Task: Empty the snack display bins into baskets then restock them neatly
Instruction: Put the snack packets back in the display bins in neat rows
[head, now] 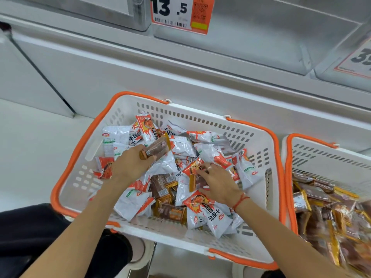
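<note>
An orange-and-white price tag (180,14) reading "13.5", carrying a barcode and a QR code, is hanging at the top. A second, tilted price tag (359,59) is showing at the right edge, its figures cut off. White cabinet panelling (100,77) is running beneath them. Pale floor (30,157) is lying at left. A light shoe (140,251) is resting below.

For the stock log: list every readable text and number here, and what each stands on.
"13.5": orange-edged price tag on the upper bin.
"39", cut off at the frame edge: second price tag, right.
"小面筋": white-and-orange snack packets in the basket.
Barcodes, QR code, small packet print: too small to read.
</note>
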A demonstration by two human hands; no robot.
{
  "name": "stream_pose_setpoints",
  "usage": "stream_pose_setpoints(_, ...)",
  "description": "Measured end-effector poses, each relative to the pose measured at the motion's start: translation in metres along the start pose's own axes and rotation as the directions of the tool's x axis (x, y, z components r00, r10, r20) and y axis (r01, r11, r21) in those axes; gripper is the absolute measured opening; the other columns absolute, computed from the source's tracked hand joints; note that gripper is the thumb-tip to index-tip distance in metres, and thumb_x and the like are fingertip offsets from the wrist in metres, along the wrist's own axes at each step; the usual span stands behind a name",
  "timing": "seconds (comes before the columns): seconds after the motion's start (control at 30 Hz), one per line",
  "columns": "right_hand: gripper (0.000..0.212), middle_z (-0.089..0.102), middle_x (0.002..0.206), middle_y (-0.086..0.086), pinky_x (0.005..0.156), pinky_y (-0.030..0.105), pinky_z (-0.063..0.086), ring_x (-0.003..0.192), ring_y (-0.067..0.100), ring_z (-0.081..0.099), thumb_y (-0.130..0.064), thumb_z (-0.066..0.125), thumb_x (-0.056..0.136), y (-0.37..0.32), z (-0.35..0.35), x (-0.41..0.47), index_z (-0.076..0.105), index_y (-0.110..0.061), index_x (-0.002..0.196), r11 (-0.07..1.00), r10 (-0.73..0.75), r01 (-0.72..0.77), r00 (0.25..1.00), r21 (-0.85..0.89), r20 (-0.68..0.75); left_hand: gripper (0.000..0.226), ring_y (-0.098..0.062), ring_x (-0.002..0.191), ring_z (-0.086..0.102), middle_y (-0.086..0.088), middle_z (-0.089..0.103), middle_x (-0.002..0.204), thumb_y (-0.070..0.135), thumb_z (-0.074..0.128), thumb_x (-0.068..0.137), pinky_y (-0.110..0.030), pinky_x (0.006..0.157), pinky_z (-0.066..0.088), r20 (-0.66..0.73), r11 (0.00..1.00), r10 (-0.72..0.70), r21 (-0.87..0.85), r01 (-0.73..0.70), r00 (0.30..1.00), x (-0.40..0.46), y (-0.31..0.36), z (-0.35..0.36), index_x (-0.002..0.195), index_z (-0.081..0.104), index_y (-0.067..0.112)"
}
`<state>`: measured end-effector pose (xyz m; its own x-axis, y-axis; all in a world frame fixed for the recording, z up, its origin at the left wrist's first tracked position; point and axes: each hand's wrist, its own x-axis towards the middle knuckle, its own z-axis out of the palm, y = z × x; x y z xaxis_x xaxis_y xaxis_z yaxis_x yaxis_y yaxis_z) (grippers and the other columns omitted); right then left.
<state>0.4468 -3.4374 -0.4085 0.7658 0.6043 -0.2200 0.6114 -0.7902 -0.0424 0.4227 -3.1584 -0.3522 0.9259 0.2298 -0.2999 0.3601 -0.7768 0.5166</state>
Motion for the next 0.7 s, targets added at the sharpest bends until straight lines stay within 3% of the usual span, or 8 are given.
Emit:
stream_pose_setpoints(0.1,0.034,0.065,0.095,0.003,0.082,0.038,0.052,0.094,0.022,0.058,-0.040,0.080,0.072,-0.006,-0.003,0.005,0.068,-0.017,0.093,0.999,-0.008,0.011,0.998,0.051,-0.057,0.022,-0.016,0.064,0.055,0.005,0.057,0.070,0.041,0.061,0.092,-0.028,0.057,0.041,-0.004,0.995,-0.001,-0.104,0.001,1.000,0.001,-0.002,-0.002,0.099,0.060,0.020)
stream_pose_setpoints(0.23,0.019,0.056,0.075,-0.014,0.062,0.016,0.036,0.072,0.004,0.047,-0.044,0.069,0.085,-0.035,-0.022,0.001,0.063,-0.026,0.085,0.904,-0.086,0.089,0.996,0.418,-0.026,0.024,-0.013,0.060,0.056,0.001,0.066,0.072,0.041,0.063,0.091,-0.028,0.057,0.043,0.018,0.966,0.012,-0.257,-0.007,1.000,0.002,-0.003,-0.005,0.106,0.063,0.023)
stream_pose_setpoints(0.3,0.019,0.061,0.079,-0.015,0.061,0.017,0.037,0.075,0.005,0.053,-0.044,0.071,0.083,-0.053,-0.024,0.006,0.070,-0.026,0.088,0.853,-0.172,0.096,0.980,0.513,0.103,0.027,-0.017,0.069,0.062,-0.001,0.071,0.080,0.042,0.064,0.090,-0.035,0.066,0.054,0.033,0.955,0.003,-0.298,0.007,0.999,0.002,-0.003,-0.006,0.109,0.064,0.022)
stream_pose_setpoints(0.43,0.033,0.069,0.099,0.004,0.068,0.025,0.040,0.093,0.020,0.061,-0.042,0.072,0.082,-0.085,-0.008,0.025,0.069,-0.016,0.102,0.893,-0.268,0.108,0.907,0.437,0.324,0.027,-0.018,0.067,0.060,-0.002,0.069,0.081,0.040,0.065,0.090,-0.035,0.069,0.053,0.069,0.973,-0.003,-0.230,0.019,0.998,0.000,-0.002,-0.005,0.106,0.063,0.017)
stream_pose_setpoints(0.57,0.055,0.064,0.111,0.014,0.079,0.038,0.050,0.100,0.032,0.063,-0.039,0.068,0.085,-0.114,0.001,0.033,0.048,-0.007,0.125,0.978,-0.173,0.098,0.876,0.184,0.449,0.027,-0.021,0.069,0.062,-0.006,0.069,0.083,0.039,0.064,0.091,-0.040,0.072,0.055,0.080,0.973,-0.012,-0.230,0.030,0.997,-0.002,-0.003,-0.006,0.105,0.063,0.015)
stream_pose_setpoints(0.63,0.051,0.064,0.111,0.015,0.079,0.037,0.051,0.097,0.031,0.063,-0.035,0.072,0.082,-0.115,-0.004,0.038,0.053,-0.005,0.119,0.982,-0.144,0.061,0.855,0.178,0.499,0.029,-0.019,0.067,0.061,-0.008,0.071,0.083,0.037,0.065,0.091,-0.037,0.070,0.052,0.101,0.957,-0.013,-0.288,0.042,0.995,-0.002,-0.002,-0.010,0.108,0.065,0.014)
stream_pose_setpoints(0.7,0.029,0.065,0.095,0.011,0.070,0.032,0.049,0.085,0.027,0.061,-0.031,0.074,0.081,-0.105,-0.013,0.038,0.063,-0.009,0.096,0.963,-0.175,0.030,0.823,0.267,0.540,0.032,-0.023,0.072,0.065,-0.008,0.072,0.083,0.036,0.066,0.090,-0.033,0.068,0.050,0.138,0.928,-0.024,-0.364,0.073,0.990,-0.002,0.000,-0.016,0.113,0.065,0.014)
